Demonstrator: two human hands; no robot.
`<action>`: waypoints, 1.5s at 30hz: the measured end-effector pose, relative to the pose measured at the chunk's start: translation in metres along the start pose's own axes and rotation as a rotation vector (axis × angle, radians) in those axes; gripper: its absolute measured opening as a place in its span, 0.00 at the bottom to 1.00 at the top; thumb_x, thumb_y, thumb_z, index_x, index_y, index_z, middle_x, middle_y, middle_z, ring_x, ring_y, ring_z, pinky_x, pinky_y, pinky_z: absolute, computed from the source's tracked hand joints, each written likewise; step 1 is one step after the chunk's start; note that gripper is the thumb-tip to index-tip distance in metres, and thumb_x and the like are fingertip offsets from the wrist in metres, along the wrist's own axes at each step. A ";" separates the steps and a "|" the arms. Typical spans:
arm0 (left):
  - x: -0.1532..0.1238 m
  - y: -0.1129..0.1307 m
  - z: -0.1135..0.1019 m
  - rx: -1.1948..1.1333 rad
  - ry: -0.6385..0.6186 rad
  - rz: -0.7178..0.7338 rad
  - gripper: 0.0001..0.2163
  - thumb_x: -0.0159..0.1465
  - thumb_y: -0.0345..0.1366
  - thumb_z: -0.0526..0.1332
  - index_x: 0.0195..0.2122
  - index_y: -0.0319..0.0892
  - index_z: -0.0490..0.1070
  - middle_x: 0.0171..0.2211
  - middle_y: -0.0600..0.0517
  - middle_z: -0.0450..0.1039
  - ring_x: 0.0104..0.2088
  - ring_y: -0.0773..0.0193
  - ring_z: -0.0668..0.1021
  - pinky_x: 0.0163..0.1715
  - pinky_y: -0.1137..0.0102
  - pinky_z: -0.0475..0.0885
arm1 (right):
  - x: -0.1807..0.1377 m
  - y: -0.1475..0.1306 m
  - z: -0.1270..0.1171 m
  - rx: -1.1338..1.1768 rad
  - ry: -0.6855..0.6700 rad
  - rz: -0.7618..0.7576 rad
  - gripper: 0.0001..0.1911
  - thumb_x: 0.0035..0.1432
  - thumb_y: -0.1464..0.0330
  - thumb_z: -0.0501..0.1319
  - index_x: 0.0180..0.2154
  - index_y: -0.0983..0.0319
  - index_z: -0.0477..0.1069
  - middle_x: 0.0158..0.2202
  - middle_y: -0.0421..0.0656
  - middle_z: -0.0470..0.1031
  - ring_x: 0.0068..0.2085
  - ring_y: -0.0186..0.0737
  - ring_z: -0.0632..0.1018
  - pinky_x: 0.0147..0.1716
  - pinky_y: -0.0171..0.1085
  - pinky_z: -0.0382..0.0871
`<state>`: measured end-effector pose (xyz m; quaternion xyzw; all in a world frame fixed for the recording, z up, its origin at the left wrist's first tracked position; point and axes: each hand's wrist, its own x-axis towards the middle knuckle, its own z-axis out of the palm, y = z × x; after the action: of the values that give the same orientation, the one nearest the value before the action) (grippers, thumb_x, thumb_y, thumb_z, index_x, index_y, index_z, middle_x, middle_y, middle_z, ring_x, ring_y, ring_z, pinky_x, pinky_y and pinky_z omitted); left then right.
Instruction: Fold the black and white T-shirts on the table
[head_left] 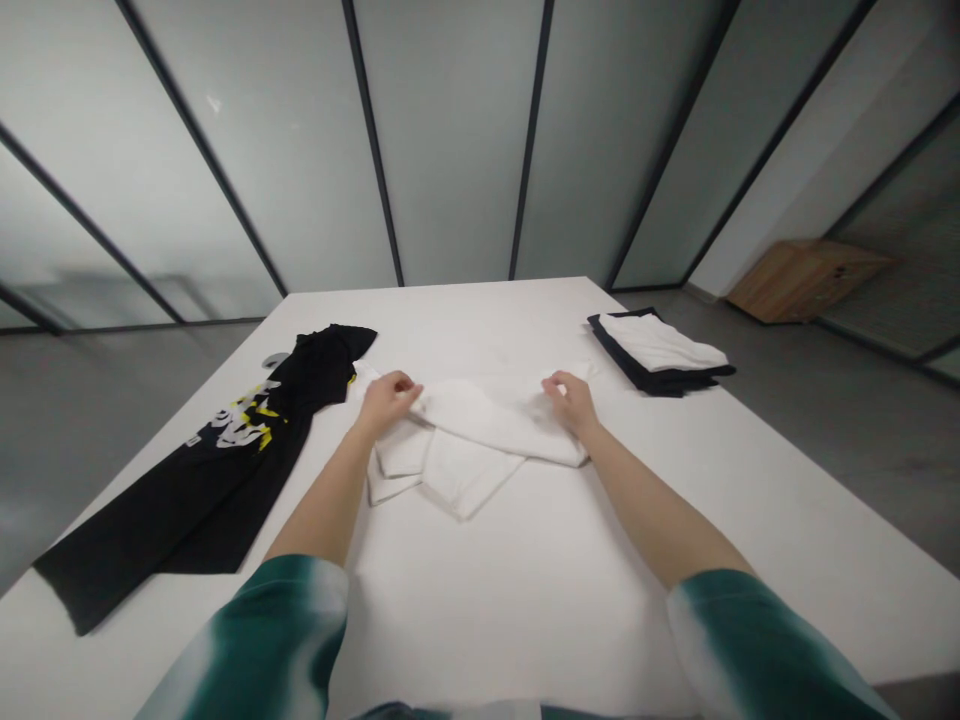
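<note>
Green sleeves (pixel 259 635); left hand (pixel 386 402), right hand (pixel 574 402), fingers (pixel 406 384) tight on white garment (pixel 495 415); wooden cabinet (pixel 802 278) beyond.

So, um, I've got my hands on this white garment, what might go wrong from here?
The white garment has uneven layers poking out below its upper fold, so creases might set in. Its far-left part lies close to the black printed shirt, so your left hand could snag that. The folded stack sits near the table's right edge, so a bump might tip it off.
</note>
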<state>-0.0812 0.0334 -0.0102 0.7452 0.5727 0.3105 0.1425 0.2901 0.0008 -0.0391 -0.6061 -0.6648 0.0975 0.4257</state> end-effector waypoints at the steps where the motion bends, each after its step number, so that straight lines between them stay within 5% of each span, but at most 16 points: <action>1: -0.002 0.006 0.005 0.057 -0.114 0.075 0.17 0.59 0.49 0.60 0.41 0.43 0.74 0.44 0.45 0.78 0.49 0.53 0.76 0.54 0.59 0.67 | -0.002 -0.006 0.002 -0.038 -0.172 -0.063 0.18 0.58 0.53 0.54 0.27 0.59 0.72 0.30 0.45 0.76 0.37 0.45 0.75 0.43 0.42 0.68; 4: -0.008 0.013 0.014 0.221 -0.272 0.150 0.32 0.57 0.56 0.61 0.57 0.41 0.69 0.63 0.39 0.64 0.65 0.44 0.63 0.64 0.51 0.53 | -0.009 -0.019 0.009 -0.129 -0.457 -0.187 0.20 0.54 0.50 0.61 0.37 0.59 0.77 0.44 0.50 0.79 0.47 0.50 0.76 0.50 0.44 0.66; 7: -0.010 0.010 0.018 0.307 -0.330 0.112 0.39 0.56 0.57 0.61 0.64 0.39 0.60 0.69 0.38 0.52 0.70 0.41 0.51 0.66 0.48 0.47 | -0.014 -0.024 0.016 -0.188 -0.506 -0.207 0.34 0.45 0.48 0.69 0.51 0.59 0.75 0.59 0.53 0.70 0.60 0.57 0.69 0.58 0.48 0.60; 9: -0.010 0.010 0.017 0.341 -0.290 0.097 0.37 0.57 0.55 0.62 0.64 0.39 0.60 0.69 0.38 0.53 0.69 0.41 0.52 0.65 0.50 0.50 | -0.015 -0.023 0.019 -0.218 -0.497 -0.210 0.34 0.47 0.48 0.69 0.52 0.58 0.74 0.60 0.52 0.70 0.60 0.57 0.68 0.58 0.48 0.59; 13: -0.007 0.019 0.009 0.397 -0.076 -0.001 0.20 0.63 0.46 0.58 0.50 0.39 0.70 0.52 0.38 0.73 0.57 0.45 0.72 0.56 0.55 0.64 | -0.008 -0.017 0.015 -0.383 -0.226 -0.096 0.15 0.61 0.59 0.59 0.44 0.59 0.77 0.50 0.53 0.75 0.52 0.54 0.72 0.51 0.48 0.62; 16: -0.006 0.030 0.005 0.342 -0.239 -0.010 0.16 0.64 0.48 0.56 0.40 0.42 0.74 0.37 0.44 0.78 0.42 0.51 0.79 0.44 0.61 0.71 | 0.000 -0.007 0.004 -0.465 0.135 0.024 0.13 0.61 0.67 0.56 0.44 0.63 0.75 0.47 0.55 0.74 0.49 0.55 0.71 0.47 0.48 0.61; 18: -0.008 0.037 0.007 0.317 -0.367 0.053 0.22 0.61 0.56 0.58 0.40 0.42 0.75 0.40 0.44 0.79 0.42 0.51 0.79 0.44 0.62 0.71 | 0.002 -0.003 -0.004 -0.433 0.246 0.018 0.12 0.60 0.69 0.54 0.42 0.64 0.74 0.43 0.54 0.75 0.46 0.53 0.71 0.46 0.47 0.61; 20: -0.011 0.043 0.013 0.367 -0.408 0.109 0.31 0.55 0.62 0.60 0.47 0.40 0.75 0.49 0.40 0.76 0.50 0.46 0.77 0.51 0.59 0.68 | 0.001 -0.005 -0.006 -0.376 0.163 -0.064 0.11 0.61 0.68 0.53 0.36 0.63 0.73 0.37 0.51 0.75 0.41 0.49 0.72 0.44 0.44 0.61; 25: -0.021 0.043 0.031 0.453 -0.443 0.121 0.50 0.49 0.68 0.61 0.65 0.37 0.60 0.69 0.33 0.51 0.68 0.37 0.55 0.64 0.48 0.51 | -0.013 -0.031 0.006 -0.313 -0.388 -0.300 0.15 0.61 0.57 0.58 0.33 0.61 0.74 0.34 0.47 0.75 0.39 0.46 0.74 0.43 0.41 0.63; 30: -0.015 0.022 0.036 0.398 -0.341 0.097 0.27 0.68 0.53 0.51 0.64 0.46 0.63 0.69 0.42 0.54 0.69 0.48 0.56 0.65 0.50 0.52 | -0.026 -0.050 0.021 -0.343 -0.504 -0.354 0.34 0.53 0.51 0.65 0.58 0.60 0.68 0.60 0.54 0.67 0.59 0.55 0.67 0.56 0.49 0.59; 34: -0.009 0.011 0.040 0.332 -0.241 0.116 0.20 0.69 0.44 0.51 0.60 0.48 0.68 0.66 0.45 0.61 0.66 0.49 0.62 0.64 0.50 0.55 | -0.025 -0.045 0.030 -0.269 -0.482 -0.388 0.18 0.65 0.61 0.53 0.50 0.60 0.74 0.57 0.54 0.71 0.58 0.50 0.70 0.57 0.49 0.59; 37: -0.005 0.003 0.038 0.171 -0.169 0.113 0.18 0.69 0.40 0.48 0.50 0.45 0.75 0.56 0.45 0.73 0.58 0.54 0.72 0.58 0.58 0.64 | -0.015 -0.027 0.032 -0.027 -0.325 -0.166 0.17 0.65 0.59 0.51 0.34 0.60 0.73 0.37 0.49 0.78 0.43 0.46 0.76 0.47 0.44 0.67; 39: -0.001 -0.005 0.030 0.078 -0.027 -0.003 0.18 0.69 0.39 0.46 0.41 0.43 0.76 0.42 0.46 0.79 0.46 0.56 0.78 0.49 0.63 0.70 | -0.006 -0.011 0.029 0.222 -0.061 0.083 0.17 0.63 0.55 0.51 0.30 0.59 0.68 0.29 0.43 0.74 0.36 0.42 0.75 0.40 0.39 0.69; 42: 0.002 -0.018 0.017 0.012 0.266 -0.196 0.18 0.68 0.39 0.45 0.30 0.43 0.71 0.29 0.48 0.76 0.35 0.58 0.78 0.38 0.66 0.70 | 0.008 0.011 0.024 0.638 0.379 0.360 0.15 0.59 0.53 0.53 0.33 0.57 0.65 0.30 0.38 0.72 0.36 0.38 0.75 0.36 0.35 0.71; 45: -0.001 -0.015 0.014 -0.008 0.309 -0.164 0.16 0.68 0.40 0.47 0.29 0.43 0.70 0.28 0.48 0.75 0.33 0.58 0.77 0.37 0.66 0.70 | 0.017 0.025 0.019 0.914 0.561 0.483 0.12 0.56 0.56 0.55 0.34 0.57 0.63 0.34 0.39 0.72 0.35 0.37 0.77 0.33 0.36 0.73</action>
<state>-0.0840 0.0385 -0.0295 0.6390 0.6452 0.4110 0.0808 0.2967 0.0300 -0.0596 -0.4979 -0.2604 0.3042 0.7692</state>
